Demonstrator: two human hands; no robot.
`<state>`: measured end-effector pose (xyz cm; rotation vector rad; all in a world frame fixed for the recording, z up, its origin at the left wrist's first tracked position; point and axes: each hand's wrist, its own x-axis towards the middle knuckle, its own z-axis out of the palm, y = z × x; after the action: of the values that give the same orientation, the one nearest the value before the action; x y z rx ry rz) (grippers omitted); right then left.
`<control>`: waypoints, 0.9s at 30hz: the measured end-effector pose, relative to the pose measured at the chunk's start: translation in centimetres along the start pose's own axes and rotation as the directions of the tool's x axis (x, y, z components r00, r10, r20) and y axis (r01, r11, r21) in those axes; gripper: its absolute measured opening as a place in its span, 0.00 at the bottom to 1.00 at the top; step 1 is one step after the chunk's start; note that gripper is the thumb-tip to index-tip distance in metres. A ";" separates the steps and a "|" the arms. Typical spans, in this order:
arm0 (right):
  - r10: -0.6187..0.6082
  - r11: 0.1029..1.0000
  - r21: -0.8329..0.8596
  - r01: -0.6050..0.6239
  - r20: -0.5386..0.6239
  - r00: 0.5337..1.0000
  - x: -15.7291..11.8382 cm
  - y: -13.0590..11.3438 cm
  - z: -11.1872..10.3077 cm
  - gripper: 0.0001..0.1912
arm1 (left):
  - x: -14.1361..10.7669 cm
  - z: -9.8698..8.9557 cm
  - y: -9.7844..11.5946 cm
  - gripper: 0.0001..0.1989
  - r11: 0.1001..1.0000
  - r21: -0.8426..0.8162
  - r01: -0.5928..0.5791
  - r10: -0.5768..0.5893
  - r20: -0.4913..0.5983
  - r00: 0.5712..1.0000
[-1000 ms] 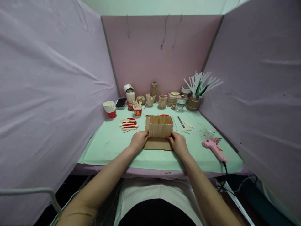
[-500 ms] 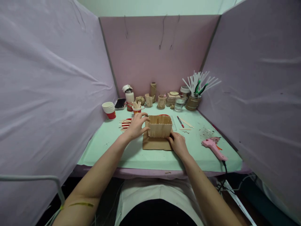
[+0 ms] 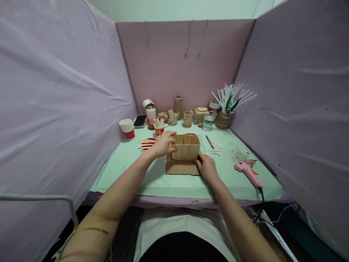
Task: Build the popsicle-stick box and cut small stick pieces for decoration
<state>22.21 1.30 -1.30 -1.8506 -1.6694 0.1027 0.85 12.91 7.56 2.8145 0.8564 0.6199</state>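
Note:
A small open-topped box of wooden craft sticks point(image 3: 186, 151) stands upright on a flat piece of brown cardboard point(image 3: 182, 168) in the middle of the table. My left hand point(image 3: 164, 143) is closed on the box's left wall, thumb low on the near side and fingers at the upper edge. At the lower right corner, my right hand point(image 3: 207, 166) grips the box near its base, over the cardboard's right edge. Its fingertips are partly hidden behind that corner.
A pink glue gun point(image 3: 249, 173) lies at the right with its cord running off the edge. Craft sticks point(image 3: 147, 144) lie left of the box; a marker point(image 3: 209, 142) lies right. Along the back stand paper cups point(image 3: 127, 128), a water glass point(image 3: 208, 120) and a pot of glue sticks point(image 3: 224, 120).
My left hand has shifted slightly right, closing in against the box's left wall. My right hand and the box stay in place; the view has tilted very slightly.

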 end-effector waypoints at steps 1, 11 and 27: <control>0.000 1.000 -0.002 0.000 0.001 1.000 0.0 0.0 0.0 0.11 | 0.0 0.0 0.0 0.08 1.000 0.001 0.001 -0.001 0.000 1.000; -0.006 1.000 -0.017 0.006 0.003 1.000 0.0 0.0 0.0 0.09 | 0.2 -0.2 0.5 0.07 1.000 0.022 0.022 -0.023 0.050 0.999; 0.000 1.000 -0.023 0.000 0.004 1.000 0.0 0.0 -0.1 0.10 | 0.0 -1.4 0.9 0.10 0.992 0.122 0.017 -0.030 0.112 0.993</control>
<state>22.21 1.30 -1.23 -1.8689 -1.6800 0.0881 0.74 12.19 9.03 2.9094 0.9342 0.4129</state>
